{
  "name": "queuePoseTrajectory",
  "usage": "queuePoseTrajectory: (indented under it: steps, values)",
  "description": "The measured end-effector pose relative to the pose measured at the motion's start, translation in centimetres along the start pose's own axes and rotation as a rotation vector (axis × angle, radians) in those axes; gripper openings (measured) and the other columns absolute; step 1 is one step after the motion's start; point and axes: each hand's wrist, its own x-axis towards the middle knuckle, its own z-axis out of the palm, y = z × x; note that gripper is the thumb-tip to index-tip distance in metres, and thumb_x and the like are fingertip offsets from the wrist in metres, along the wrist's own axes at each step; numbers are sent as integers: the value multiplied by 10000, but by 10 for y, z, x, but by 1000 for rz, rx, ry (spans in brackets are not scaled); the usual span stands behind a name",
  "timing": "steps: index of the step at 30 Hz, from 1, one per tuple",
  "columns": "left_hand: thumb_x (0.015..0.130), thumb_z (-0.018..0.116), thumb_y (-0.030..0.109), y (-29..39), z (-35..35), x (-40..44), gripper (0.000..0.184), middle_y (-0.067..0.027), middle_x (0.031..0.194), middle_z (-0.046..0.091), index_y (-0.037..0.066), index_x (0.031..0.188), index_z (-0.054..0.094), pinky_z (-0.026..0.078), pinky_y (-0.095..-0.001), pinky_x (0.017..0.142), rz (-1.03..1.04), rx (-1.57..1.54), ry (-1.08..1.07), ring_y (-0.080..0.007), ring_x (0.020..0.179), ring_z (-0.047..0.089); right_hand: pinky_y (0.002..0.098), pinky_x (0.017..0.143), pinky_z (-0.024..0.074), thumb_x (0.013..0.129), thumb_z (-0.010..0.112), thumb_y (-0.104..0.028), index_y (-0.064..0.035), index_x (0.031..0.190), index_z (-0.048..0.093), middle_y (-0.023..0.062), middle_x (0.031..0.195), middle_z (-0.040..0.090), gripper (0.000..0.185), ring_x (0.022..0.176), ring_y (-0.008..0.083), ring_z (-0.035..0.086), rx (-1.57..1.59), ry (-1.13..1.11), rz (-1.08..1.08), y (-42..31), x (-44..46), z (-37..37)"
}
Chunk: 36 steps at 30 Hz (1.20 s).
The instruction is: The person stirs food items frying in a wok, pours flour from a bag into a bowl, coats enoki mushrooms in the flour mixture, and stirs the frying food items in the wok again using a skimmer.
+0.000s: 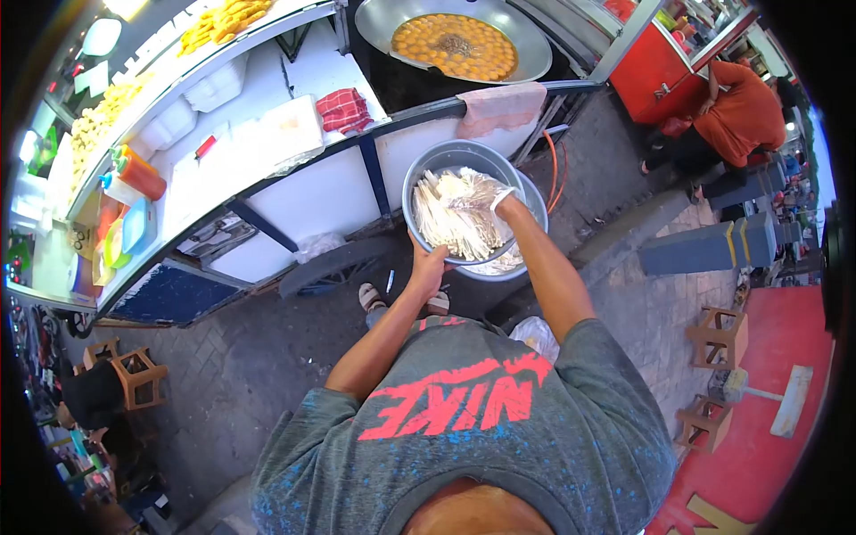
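Note:
A round grey basin holds a heap of pale, floury strips. My left hand is wrapped round the basin's near rim, fingers closed on it. Inside the basin, at the right of the heap, is my right hand, in a thin clear plastic glove; the pale strips hide its fingers. Below and to the right, a second grey basin with more pale pieces shows partly under the first.
A large metal wok with round pieces in oil stands behind. The cart's white counter holds a red checked cloth and sauce bottles. A person in orange is bent over at the right. A wheel stands below the cart.

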Motion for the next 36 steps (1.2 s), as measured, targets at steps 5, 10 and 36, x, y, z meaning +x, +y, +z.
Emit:
queuePoseTrajectory:
  steps: [5,10,36]
  values:
    - [794,395,-91,-19,5,10,715,-151,1291,410,215,1372,106,558,-444,791,79,-43,25,-301,1096,547,422,1064,299,761,565,-563,-148,1344,438,110,1396,407,726,1261,318,395,-864,231,3,-71,-16,40]
    - [806,390,-91,-23,13,11,681,-130,1284,397,210,1364,142,552,-418,816,155,-42,58,-271,1107,531,440,1131,127,837,389,-517,-196,1402,352,76,1501,229,651,1366,296,226,-1112,153,-190,-55,8,54]
    - [792,381,-89,-18,-8,5,691,-158,1306,415,201,1368,130,567,-453,749,39,-69,1,-304,1036,587,397,868,476,774,559,-359,-115,1153,600,171,1124,605,453,1016,322,596,-963,347,150,-120,-65,18]
